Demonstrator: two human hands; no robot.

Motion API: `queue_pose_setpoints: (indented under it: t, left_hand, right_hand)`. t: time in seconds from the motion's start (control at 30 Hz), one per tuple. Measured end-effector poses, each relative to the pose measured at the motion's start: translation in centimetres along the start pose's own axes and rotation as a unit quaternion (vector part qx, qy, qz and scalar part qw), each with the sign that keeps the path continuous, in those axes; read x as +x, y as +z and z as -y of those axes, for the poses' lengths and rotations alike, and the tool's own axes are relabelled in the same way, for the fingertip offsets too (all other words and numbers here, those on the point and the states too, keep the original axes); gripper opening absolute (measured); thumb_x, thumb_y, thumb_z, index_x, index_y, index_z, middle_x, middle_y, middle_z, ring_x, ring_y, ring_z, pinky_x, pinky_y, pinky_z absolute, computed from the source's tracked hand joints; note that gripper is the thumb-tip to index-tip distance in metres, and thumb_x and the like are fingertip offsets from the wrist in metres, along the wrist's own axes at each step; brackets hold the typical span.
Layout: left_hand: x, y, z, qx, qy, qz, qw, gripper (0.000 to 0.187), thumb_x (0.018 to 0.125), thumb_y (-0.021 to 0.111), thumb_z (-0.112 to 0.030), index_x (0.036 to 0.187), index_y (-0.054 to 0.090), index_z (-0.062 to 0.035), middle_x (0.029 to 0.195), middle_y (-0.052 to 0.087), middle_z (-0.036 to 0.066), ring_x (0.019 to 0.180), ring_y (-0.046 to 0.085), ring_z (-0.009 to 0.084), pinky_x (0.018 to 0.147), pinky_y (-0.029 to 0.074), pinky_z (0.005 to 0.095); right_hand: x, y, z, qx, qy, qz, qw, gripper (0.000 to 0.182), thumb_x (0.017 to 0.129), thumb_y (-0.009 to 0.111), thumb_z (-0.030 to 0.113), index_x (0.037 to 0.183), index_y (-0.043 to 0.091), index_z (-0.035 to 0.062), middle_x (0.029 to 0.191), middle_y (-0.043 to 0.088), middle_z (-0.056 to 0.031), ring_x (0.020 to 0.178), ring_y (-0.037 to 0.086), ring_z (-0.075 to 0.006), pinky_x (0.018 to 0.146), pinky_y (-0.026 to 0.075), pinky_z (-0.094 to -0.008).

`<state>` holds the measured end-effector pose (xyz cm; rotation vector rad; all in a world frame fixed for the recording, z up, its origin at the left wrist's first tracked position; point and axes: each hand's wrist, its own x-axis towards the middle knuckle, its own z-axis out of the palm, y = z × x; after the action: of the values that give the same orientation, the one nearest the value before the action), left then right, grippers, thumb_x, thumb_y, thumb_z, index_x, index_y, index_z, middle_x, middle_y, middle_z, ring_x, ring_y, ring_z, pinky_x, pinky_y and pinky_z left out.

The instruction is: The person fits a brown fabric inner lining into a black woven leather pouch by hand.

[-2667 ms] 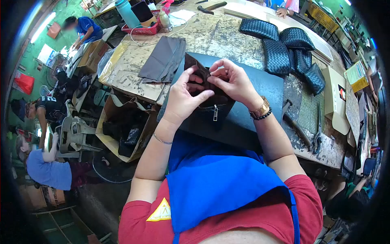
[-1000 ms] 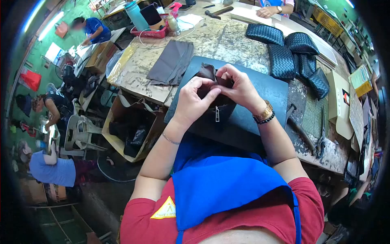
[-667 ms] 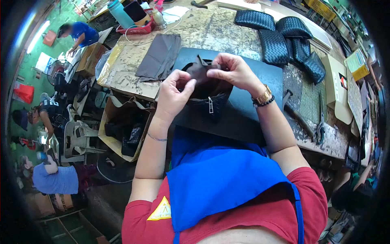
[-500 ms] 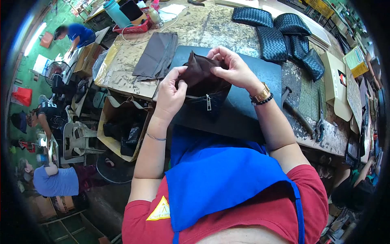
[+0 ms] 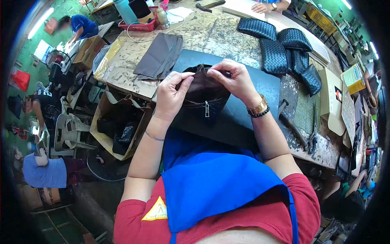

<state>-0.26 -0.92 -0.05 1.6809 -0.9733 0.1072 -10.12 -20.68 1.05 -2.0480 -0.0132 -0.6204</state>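
Observation:
Both hands pinch the upper edge of a dark brown lining (image 5: 202, 86) that stands up out of a black zippered pouch (image 5: 194, 112). A silver zipper pull (image 5: 207, 109) hangs on the side facing me. My left hand (image 5: 175, 90) grips the lining's left part between thumb and fingers. On the other side, my right hand (image 5: 235, 78) holds the edge near its right corner, wearing a gold watch and dark beads at the wrist. Beneath the pouch lies a dark flat board (image 5: 260, 95). The inside bottom of the pouch is hidden.
Folded brown cloth pieces (image 5: 159, 55) lie left of the board. Several black woven pouches (image 5: 274, 57) are piled at the right, near a hammer (image 5: 293, 126) and scissors (image 5: 313, 132). A red basket (image 5: 140, 26) stands at the back. Other people work around the table.
The lining's raised peak has come down and its edge is stretched between my hands. My right hand has moved slightly lower. Another person's hand now shows at the far edge.

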Motion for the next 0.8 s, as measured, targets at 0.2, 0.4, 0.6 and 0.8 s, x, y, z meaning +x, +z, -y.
queue_pose_setpoints:
  t: [0.2, 0.4, 0.6, 0.8]
  left_hand:
    - [0.9, -1.7, 0.9, 0.057, -0.026, 0.059, 0.996, 0.012, 0.08, 0.073, -0.006, 0.09, 0.073, 0.0001, 0.115, 0.066, 0.014, 0.106, 0.063, 0.0234, 0.093, 0.048, 0.0321]
    - [3.0, -0.8, 1.0, 0.002, -0.059, 0.148, 0.987, 0.013, 0.082, 0.072, -0.009, 0.09, 0.072, 0.0007, 0.124, 0.066, 0.017, 0.115, 0.062, 0.0223, 0.099, 0.046, 0.0323]
    - [3.6, -0.2, 2.0, -0.048, -0.099, 0.151, 0.982, 0.015, 0.088, 0.072, -0.012, 0.095, 0.074, 0.0017, 0.112, 0.071, 0.015, 0.104, 0.065, 0.0177, 0.095, 0.048, 0.031]
    - [3.1, -0.5, 3.0, -0.066, -0.105, 0.149, 0.981, 0.016, 0.089, 0.072, -0.013, 0.093, 0.073, 0.0023, 0.109, 0.072, 0.013, 0.1, 0.065, 0.0146, 0.091, 0.049, 0.0291]
  right_hand:
    - [0.8, -0.4, -1.0, -0.109, -0.128, 0.019, 0.986, 0.014, 0.083, 0.076, 0.017, 0.085, 0.072, 0.0034, 0.106, 0.07, -0.0122, 0.089, 0.068, -0.0274, 0.082, 0.054, -0.0355]
    - [2.8, -1.0, -0.6, -0.081, -0.002, 0.1, 0.992, 0.017, 0.083, 0.075, 0.019, 0.088, 0.073, 0.0024, 0.105, 0.073, -0.0133, 0.091, 0.07, -0.0267, 0.081, 0.055, -0.0354]
    - [2.0, -0.6, -1.8, -0.049, 0.036, 0.055, 0.997, 0.019, 0.083, 0.076, 0.02, 0.091, 0.075, 0.0027, 0.097, 0.075, -0.0092, 0.084, 0.07, -0.018, 0.078, 0.055, -0.0327]
    - [1.2, 0.0, -2.1, -0.011, 0.075, 0.033, 0.997, 0.021, 0.082, 0.078, 0.022, 0.088, 0.075, 0.0018, 0.094, 0.075, -0.0082, 0.081, 0.069, -0.0147, 0.074, 0.054, -0.0308]
